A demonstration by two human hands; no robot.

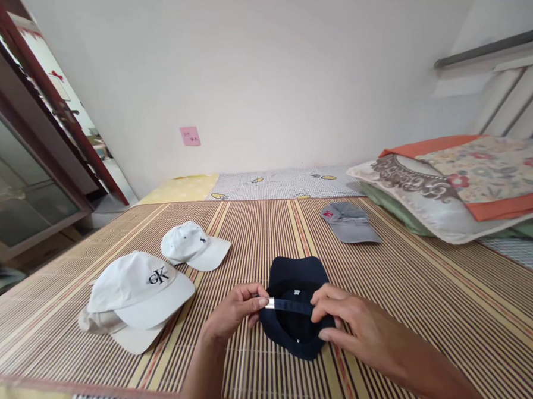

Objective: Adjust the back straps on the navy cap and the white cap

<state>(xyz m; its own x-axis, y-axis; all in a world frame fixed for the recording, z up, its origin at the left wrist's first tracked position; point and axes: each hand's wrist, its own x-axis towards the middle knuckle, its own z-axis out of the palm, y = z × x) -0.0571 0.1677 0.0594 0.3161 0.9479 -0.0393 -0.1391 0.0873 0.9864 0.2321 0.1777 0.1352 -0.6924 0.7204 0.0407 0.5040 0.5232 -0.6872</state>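
Note:
A dark navy baseball cap lies upside down on the striped mat, its inside facing up and its brim pointing away from me. Across its opening runs the back strap with a shiny metal buckle. My left hand pinches the strap at the buckle between thumb and fingers. On the other side, my right hand grips the cap's right edge by the strap's far end, fingers bent over it. Parts of the right fingertips are hidden inside the cap.
To the left, a white cap with black letters rests on a beige cap. A smaller white cap sits behind them. A grey cap lies at the back right, near stacked pillows. The bamboo mat meets a patterned sheet by the wall.

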